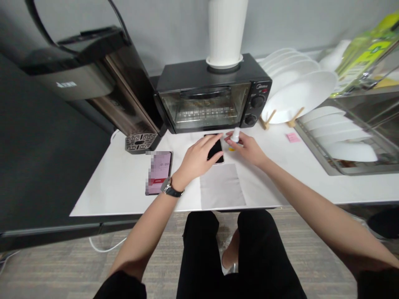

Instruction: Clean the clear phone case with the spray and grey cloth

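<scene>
My left hand [197, 158] rests on a black phone [216, 150] lying flat on the white counter [118, 182], fingers curled over its left edge and gripping it. A watch sits on that wrist. My right hand [247, 148] is closed round a small white bottle [235, 135] with a yellow base, held just right of the phone. A grey cloth [222, 186] lies flat on the counter right below the phone.
A black toaster oven [212, 99] stands behind the hands with a white jar [225, 33] on top. A second phone [158, 172] with a pink screen lies to the left. A water dispenser [102, 83] stands far left, white plates [299, 89] in a rack right, a pink note [293, 137].
</scene>
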